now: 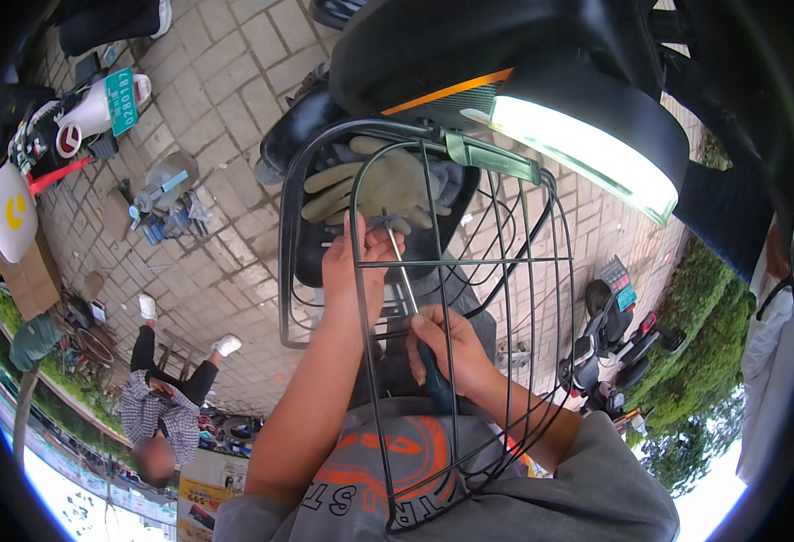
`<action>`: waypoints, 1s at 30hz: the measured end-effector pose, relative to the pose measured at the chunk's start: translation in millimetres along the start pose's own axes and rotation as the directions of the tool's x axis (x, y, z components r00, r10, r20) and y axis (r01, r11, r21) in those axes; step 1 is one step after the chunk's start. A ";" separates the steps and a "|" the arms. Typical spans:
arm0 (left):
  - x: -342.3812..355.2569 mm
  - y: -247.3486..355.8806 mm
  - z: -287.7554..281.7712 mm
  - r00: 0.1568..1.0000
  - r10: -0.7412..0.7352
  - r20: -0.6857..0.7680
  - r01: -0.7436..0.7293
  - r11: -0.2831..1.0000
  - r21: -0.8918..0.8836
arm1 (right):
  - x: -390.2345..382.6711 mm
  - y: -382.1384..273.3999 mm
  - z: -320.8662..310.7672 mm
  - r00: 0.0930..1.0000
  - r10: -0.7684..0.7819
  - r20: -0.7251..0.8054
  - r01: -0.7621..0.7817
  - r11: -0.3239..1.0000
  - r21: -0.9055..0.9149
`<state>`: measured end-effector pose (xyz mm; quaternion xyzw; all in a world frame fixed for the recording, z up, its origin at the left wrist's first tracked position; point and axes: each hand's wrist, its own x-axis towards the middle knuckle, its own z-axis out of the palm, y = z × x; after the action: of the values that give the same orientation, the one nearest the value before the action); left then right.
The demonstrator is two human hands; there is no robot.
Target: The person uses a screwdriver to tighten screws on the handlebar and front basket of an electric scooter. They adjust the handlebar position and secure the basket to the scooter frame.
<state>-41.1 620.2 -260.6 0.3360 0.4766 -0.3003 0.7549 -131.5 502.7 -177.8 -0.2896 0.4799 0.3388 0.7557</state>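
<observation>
Brick paving [243,86] spreads under everything, with a black scooter [451,59] at the upper side and a wire basket [496,161] before the person's body. Work gloves [392,190] lie behind its wires. The right hand [451,348] grasps the screwdriver [408,289]; the left hand [347,271] curls near its tip, pinching what, I cannot tell. Probably this is tool positioning, which calls for steady alignment.

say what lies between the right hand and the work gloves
In the head view, the screwdriver reaches from the right hand toward the work gloves, with the left hand beside its upper end; the black wire basket crosses in front.
</observation>
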 end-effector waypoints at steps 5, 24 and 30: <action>10.8 -10.3 34.7 0.987 0.139 0.077 -0.156 0.943 0.293 | 22.1 23.5 -3.2 0.949 -0.282 -0.138 0.290 0.957 0.034; 63.6 -9.0 66.6 0.917 0.229 0.326 -0.381 0.742 0.552 | 70.3 1.3 -17.1 0.908 -0.364 -0.208 0.405 0.889 0.213; 68.5 -12.9 75.2 0.907 0.249 0.338 -0.378 0.836 0.398 | 69.2 -9.6 -16.4 0.912 -0.346 -0.218 0.394 0.887 0.242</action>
<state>12.9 543.8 -302.5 0.5325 0.2224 -0.3174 0.7525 -111.2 500.6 -246.6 -0.2937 0.5208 0.0907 0.7964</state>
